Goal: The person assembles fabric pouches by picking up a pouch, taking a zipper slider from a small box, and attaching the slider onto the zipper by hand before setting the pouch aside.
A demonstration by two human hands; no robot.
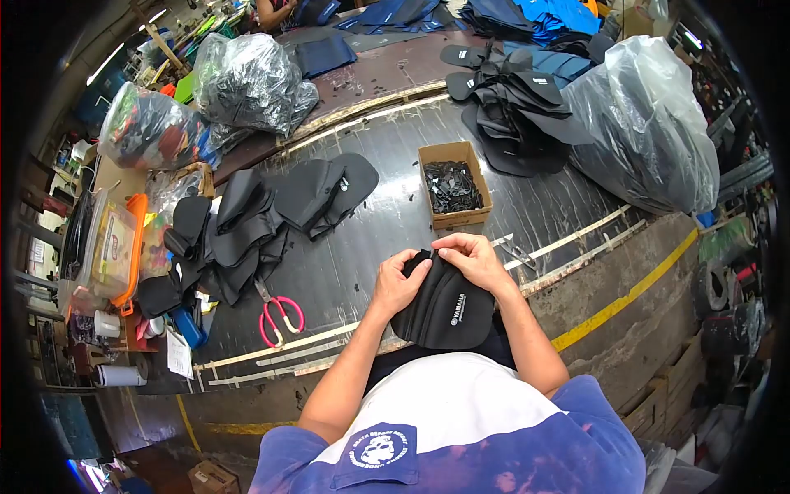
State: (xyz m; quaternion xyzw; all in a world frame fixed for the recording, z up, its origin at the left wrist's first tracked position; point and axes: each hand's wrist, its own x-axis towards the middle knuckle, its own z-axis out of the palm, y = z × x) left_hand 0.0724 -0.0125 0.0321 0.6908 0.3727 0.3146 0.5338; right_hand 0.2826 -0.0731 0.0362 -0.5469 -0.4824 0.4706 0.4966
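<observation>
A black padded fabric piece (449, 321) with rounded ends and a white YAMAHA print rests at the table's near edge, against my lap. Its upper edge is pinched from the left by my left hand (401, 284), with thumb and fingers closed on the fabric. On the other side my right hand (476, 260) grips the same edge near its top corner, fingertips bent over it. Whether a small part sits between the fingertips cannot be made out. Just beyond the hands stands an open cardboard box (462, 219) holding many small black plastic parts (451, 188).
Piles of similar black pieces lie at left (239, 230) and far right (514, 123). Pink-handled scissors (280, 319) lie left of my hands; a metal tool (517, 253) lies to the right. Stuffed plastic bags (650, 123) flank the table. Another person's arm (276, 15) shows at the back.
</observation>
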